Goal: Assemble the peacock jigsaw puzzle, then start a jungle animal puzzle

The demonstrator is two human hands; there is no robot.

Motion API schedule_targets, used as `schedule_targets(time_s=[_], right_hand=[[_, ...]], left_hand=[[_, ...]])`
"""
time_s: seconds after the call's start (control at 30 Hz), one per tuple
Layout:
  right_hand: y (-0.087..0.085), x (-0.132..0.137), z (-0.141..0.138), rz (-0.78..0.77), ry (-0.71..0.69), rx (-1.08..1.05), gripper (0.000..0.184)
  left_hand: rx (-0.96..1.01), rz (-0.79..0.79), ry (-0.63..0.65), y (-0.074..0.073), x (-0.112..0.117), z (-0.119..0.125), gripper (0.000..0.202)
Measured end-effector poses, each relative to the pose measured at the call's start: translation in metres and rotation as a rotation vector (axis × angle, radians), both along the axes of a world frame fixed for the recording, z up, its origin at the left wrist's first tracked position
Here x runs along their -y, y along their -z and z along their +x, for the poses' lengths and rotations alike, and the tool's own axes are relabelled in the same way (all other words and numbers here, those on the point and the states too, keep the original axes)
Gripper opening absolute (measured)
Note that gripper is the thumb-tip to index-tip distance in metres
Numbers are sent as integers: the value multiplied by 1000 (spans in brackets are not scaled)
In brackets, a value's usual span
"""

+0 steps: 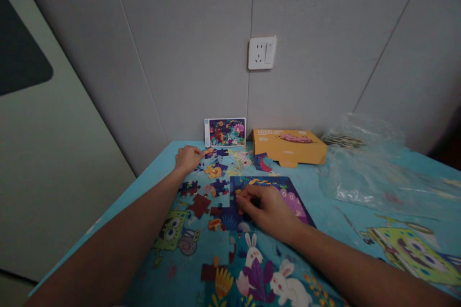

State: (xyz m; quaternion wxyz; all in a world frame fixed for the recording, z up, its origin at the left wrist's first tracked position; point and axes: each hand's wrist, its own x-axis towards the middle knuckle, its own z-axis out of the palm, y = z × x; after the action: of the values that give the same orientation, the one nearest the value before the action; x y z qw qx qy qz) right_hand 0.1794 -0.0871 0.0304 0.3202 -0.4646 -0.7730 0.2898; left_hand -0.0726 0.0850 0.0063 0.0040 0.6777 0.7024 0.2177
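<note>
A partly built jigsaw (pixel 273 187) lies on a blue cartoon-print tablecloth (pixel 360 220), with more joined pieces near the front edge (pixel 259 273). My right hand (pixel 268 208) rests on the puzzle's left edge, fingers curled and pinched on a small piece I can barely see. My left hand (pixel 188 157) reaches far forward, fingers curled on a loose piece among several scattered pieces (pixel 212 172). A dark red piece (pixel 199 205) lies face down between my arms.
A reference picture card (pixel 225 132) leans against the grey wall. An orange puzzle box (pixel 288 146) sits at the back. A crumpled clear plastic bag (pixel 370 168) lies to the right. A wall socket (pixel 262 52) is above. The table's left edge runs diagonally.
</note>
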Motion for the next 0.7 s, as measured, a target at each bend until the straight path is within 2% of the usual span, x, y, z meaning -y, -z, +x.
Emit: schedule_targets(time_s=[0.13,0.27,0.4,0.5,0.6,0.7], right_hand=[[3,-2,0,-6,-15,-21,22],[7,-5,2,-13,-27,-35,20],[5,-6,2,4,-44,-22,20],[4,-6,2,19,-44,-14,19],[5,-6,2,5,-40,-10,20],[5,-5,3,-14,-44,-18,22]], left_hand=[[48,9,-8,1,-3,1,50],[154,31,-35,2,-7,1,39],[352,74,-57,2,-11,-1,30],[572,133,-53,3,-11,-1,30],[816,245,-38,2,-1,-3,33],[995,374,-51,-5,25,-5,36]])
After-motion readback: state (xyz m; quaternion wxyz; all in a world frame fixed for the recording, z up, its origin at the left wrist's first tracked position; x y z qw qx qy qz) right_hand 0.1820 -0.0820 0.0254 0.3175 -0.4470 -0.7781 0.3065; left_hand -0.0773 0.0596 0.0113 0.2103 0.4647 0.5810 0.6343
